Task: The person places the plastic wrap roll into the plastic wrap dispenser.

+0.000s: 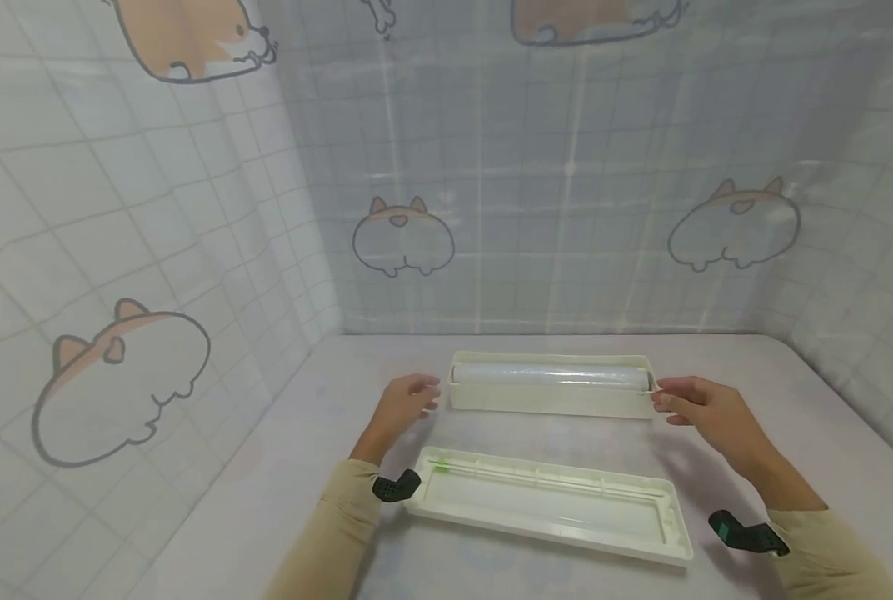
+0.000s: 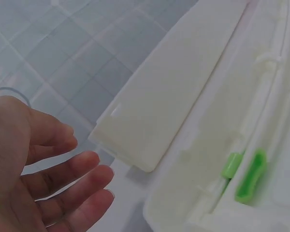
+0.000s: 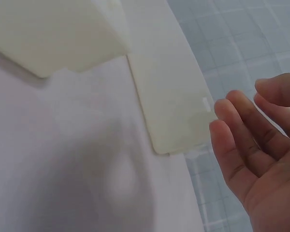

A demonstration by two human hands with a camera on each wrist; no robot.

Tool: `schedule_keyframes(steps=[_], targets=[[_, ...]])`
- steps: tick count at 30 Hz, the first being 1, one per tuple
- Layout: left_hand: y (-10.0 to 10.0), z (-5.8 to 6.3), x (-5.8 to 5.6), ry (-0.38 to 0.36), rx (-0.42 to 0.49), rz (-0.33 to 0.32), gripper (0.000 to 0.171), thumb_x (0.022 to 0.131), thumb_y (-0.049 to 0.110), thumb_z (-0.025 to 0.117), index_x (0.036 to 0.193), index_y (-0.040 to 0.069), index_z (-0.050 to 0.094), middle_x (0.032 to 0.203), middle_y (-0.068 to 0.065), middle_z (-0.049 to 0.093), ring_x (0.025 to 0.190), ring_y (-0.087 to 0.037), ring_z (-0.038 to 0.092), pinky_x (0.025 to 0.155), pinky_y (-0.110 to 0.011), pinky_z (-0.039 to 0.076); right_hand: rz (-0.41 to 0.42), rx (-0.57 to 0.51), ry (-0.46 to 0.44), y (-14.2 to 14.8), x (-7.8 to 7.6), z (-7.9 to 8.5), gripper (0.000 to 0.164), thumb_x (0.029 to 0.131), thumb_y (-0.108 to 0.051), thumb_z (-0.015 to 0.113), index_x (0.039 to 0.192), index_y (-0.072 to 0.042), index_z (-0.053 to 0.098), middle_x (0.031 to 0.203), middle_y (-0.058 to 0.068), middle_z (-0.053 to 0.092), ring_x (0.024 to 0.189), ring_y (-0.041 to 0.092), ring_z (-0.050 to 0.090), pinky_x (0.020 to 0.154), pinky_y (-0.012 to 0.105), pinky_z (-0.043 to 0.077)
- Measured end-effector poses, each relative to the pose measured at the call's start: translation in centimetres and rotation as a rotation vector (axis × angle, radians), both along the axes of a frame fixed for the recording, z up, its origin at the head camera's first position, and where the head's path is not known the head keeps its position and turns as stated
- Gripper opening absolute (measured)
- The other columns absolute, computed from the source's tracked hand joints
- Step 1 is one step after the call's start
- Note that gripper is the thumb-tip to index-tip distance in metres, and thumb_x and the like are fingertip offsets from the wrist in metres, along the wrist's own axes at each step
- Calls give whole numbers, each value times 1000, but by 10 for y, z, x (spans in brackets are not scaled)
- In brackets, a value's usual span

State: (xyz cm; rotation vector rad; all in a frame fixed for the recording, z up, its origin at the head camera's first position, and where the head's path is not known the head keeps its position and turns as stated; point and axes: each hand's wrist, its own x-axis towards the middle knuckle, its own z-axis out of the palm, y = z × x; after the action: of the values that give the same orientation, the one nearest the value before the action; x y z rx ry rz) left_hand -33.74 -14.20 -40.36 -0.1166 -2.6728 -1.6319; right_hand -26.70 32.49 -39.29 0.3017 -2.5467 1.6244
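Note:
A long off-white box [image 1: 551, 402] stands at the back of the table, with a roll of cling film [image 1: 551, 375] lying in it. My left hand [image 1: 405, 408] is beside the box's left end, fingers loosely bent and holding nothing. At the opposite end is my right hand [image 1: 705, 408], its fingertips right at the box's corner. In the right wrist view its fingers [image 3: 246, 159] are relaxed around no object. Nearer me lies the long lid [image 1: 536, 500], inner side up, with a green slider [image 2: 251, 176] at its left end.
The white table [image 1: 304, 500] carries both box parts. Patterned sheeting [image 1: 566, 250] with cartoon dogs and a grid rises behind the table and along both sides. A dark wrist camera [image 1: 746, 533] is strapped on the right sleeve.

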Motion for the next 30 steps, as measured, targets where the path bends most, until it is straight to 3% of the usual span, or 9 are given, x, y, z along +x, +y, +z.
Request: schedule_keyframes(steps=[10, 15, 20, 30], targets=[[-7, -3, 18, -28, 12, -61, 31, 100, 15, 60, 126, 0, 66, 107, -11, 71, 92, -22, 69, 79, -37, 59, 59, 26, -141, 1, 16, -6, 54, 101, -30, 62, 138, 8, 51, 121, 21, 67, 99, 13, 69, 79, 30, 58], [-11, -4, 27, -59, 3, -50, 28, 101, 18, 61, 123, 3, 68, 109, -9, 71, 95, -22, 68, 82, -38, 58, 72, 10, -155, 0, 19, -11, 53, 101, -28, 63, 137, 9, 51, 121, 21, 67, 98, 15, 70, 79, 31, 59], [-14, -7, 29, -67, -29, -64, 29, 101, 24, 62, 123, 5, 69, 110, -8, 70, 94, -23, 68, 81, -38, 58, 106, -25, -187, -1, 23, -15, 54, 101, -27, 63, 138, 10, 49, 123, 23, 65, 100, 15, 70, 80, 32, 59], [-22, -17, 29, -106, -65, -160, 35, 99, 28, 64, 125, 6, 67, 113, -6, 69, 97, -20, 67, 83, -38, 57, 222, -4, -299, -3, 28, -23, 57, 100, -25, 64, 140, 10, 46, 125, 22, 65, 102, 23, 67, 79, 35, 58]])
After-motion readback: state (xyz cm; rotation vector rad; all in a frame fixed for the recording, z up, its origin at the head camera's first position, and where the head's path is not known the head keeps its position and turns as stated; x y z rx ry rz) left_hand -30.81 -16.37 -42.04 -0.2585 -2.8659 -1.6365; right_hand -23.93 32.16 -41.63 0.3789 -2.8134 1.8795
